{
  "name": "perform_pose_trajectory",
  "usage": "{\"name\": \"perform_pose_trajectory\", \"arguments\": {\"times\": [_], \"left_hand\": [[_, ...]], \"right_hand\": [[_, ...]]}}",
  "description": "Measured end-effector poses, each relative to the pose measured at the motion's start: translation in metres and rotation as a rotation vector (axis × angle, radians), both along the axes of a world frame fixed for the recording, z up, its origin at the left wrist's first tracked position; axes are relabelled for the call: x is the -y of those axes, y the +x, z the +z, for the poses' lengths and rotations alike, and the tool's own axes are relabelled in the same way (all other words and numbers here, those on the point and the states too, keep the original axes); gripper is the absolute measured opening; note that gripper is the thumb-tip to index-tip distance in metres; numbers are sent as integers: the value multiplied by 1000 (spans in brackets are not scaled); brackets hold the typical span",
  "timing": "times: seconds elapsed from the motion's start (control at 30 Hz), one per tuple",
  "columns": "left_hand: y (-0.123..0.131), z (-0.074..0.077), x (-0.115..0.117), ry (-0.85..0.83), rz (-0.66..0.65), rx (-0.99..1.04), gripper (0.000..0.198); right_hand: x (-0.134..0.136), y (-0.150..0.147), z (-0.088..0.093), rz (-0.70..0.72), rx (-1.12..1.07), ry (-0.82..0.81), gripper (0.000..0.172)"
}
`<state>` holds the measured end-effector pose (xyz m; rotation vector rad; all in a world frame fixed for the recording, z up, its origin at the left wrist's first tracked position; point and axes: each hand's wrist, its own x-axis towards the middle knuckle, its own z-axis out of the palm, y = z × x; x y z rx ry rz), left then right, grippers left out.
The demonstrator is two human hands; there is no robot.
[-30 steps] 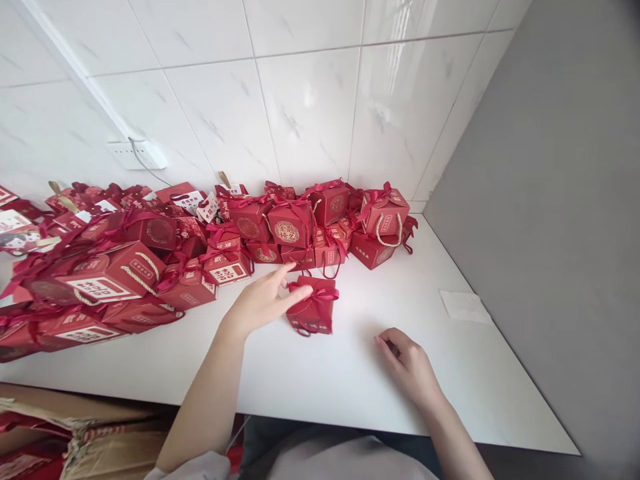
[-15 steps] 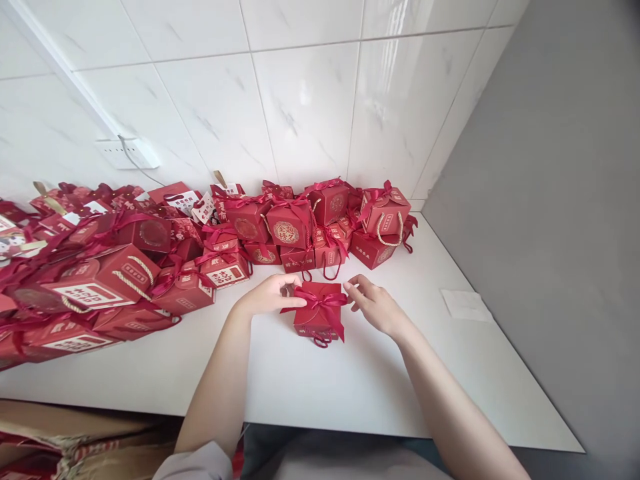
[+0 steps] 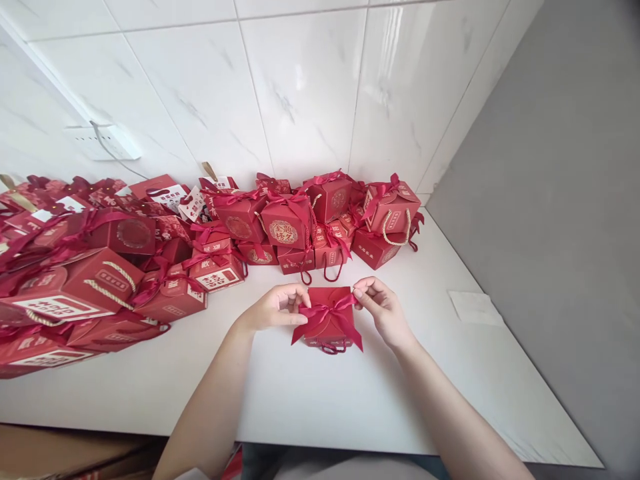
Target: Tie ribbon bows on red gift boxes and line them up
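I have the left hand (image 3: 280,308) and right hand (image 3: 384,312) pinching loops of the bow (image 3: 329,309) in their fingers; its box (image 3: 327,295) sits well back from the surface's (image 3: 325,400) near edge.

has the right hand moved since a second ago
Yes: judged against the white sheet, the right hand has moved left and farther from the person, up to the ribbon bow.

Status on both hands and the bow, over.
Left hand at left loop of bow; right hand pinching right loop. Bow atop red box. Other boxes piled behind.
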<state>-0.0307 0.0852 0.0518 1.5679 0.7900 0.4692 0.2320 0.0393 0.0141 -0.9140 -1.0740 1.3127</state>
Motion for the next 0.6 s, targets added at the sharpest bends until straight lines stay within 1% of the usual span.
{"name": "perform_pose_trajectory", "arguments": {"times": [0.13,0.2,0.3,0.4,0.47,0.6], "left_hand": [[4,2,1,5,-14,-50,35],[5,3,1,24,-9,-65,33],[6,4,2,57,-10,-96,28],[6,1,2,38,-54,-95,27],[7,-2,1,11,-62,-52,28],[8,-11,0,-60,-20,55,29]], "right_hand": [[2,1,4,-24,49,-34,25],[4,4,8,0,84,-71,27],[7,8,13,121,106,-155,32],[9,12,16,249,119,-236,36],[10,15,18,311,129,-270,37],[10,19,22,409,142,-270,37]]}}
